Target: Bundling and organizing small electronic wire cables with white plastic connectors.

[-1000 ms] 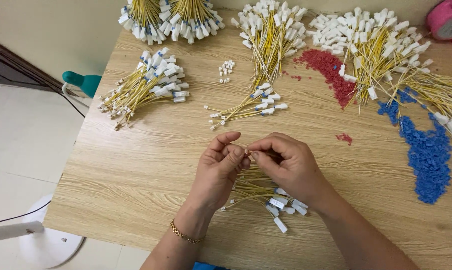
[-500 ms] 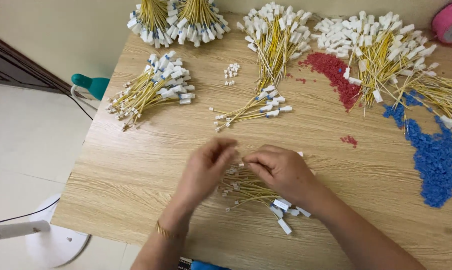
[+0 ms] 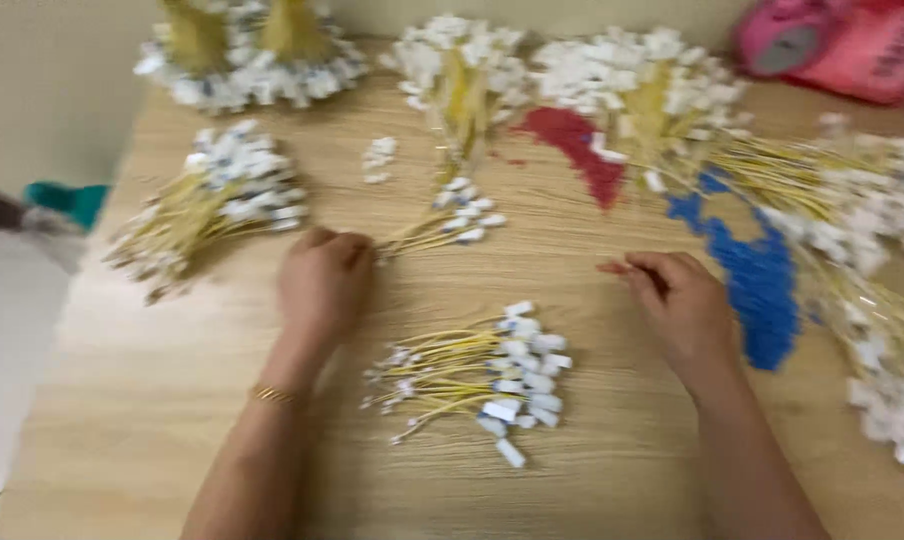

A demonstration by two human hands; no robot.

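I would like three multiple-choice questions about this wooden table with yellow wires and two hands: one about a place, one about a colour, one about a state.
1. Where does the small wire bundle lie?
A. between the two hands
B. on the floor
C. on the pink object

2. What colour is the pile of small pieces nearest the right hand?
A. green
B. blue
C. black

3. What is the left hand doing?
A. lifting a cup
B. resting flat and open beside a cup
C. curled at the end of a thin wire bundle on the table

Answers: 1 A, the bundle sits on the wood between both wrists. 2 B, the pile beside that hand is blue. 3 C, its fingers are bent at the bundle's tip; the blur hides any grip.
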